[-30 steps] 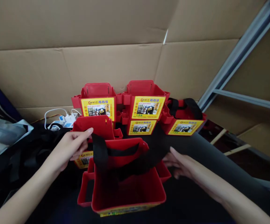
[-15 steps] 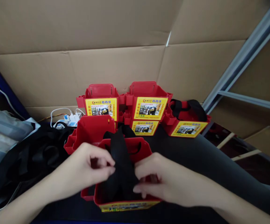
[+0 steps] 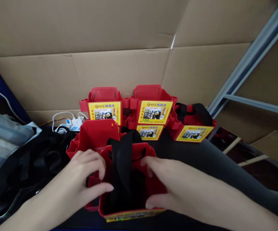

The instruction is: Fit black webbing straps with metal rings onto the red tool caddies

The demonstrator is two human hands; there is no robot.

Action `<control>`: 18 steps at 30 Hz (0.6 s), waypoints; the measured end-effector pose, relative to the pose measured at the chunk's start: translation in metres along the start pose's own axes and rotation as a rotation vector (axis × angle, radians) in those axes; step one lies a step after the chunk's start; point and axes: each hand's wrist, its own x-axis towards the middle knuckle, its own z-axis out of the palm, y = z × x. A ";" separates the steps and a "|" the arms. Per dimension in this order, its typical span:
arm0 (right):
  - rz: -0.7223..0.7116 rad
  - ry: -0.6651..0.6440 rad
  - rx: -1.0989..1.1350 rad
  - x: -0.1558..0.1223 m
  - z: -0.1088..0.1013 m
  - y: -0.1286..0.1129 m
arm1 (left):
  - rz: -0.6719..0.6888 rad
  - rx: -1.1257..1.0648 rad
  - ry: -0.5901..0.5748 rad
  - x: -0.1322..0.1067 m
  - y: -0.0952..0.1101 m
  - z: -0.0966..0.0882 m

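A red plastic box [image 3: 105, 197] with a yellow label stands in front of me. A black webbing strap [image 3: 121, 160] is looped over its back wall and hangs down inside. At the left rim is my left hand [image 3: 89, 175], thumb stretched over the opening and fingers curled but apart from it. My right hand [image 3: 164, 179] is over the right rim, its thumb and fingers spread wide. Neither hand holds the strap; whether they touch the box walls is hard to tell.
Behind it stands another red box [image 3: 97, 133]. Farther back are stacked labelled boxes [image 3: 153, 93] and one box with a strap [image 3: 193, 133]. Black straps [image 3: 40, 157] pile up at left, near a white power strip [image 3: 75, 123]. A metal frame [image 3: 244, 61] rises at right.
Both hands have let go of the black strap and opened. The left hand has moved slightly left, the right slightly right, and the strap now lies down in the box.
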 end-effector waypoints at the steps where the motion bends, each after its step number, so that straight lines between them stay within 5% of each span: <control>1: 0.026 0.056 0.102 0.000 -0.005 0.001 | -0.040 -0.037 0.050 0.000 -0.002 -0.004; 4: 0.044 0.187 0.384 0.016 -0.007 0.001 | -0.126 -0.169 0.164 0.010 -0.001 -0.008; 8: -0.023 0.276 0.542 0.041 0.009 -0.001 | -0.118 -0.242 0.149 0.028 0.007 0.003; 14: -0.016 0.318 -0.041 0.020 0.018 0.009 | -0.080 -0.176 0.107 0.021 0.006 0.013; 18: -0.187 0.267 -0.259 0.015 0.024 0.012 | -0.053 -0.006 0.122 0.018 0.000 0.022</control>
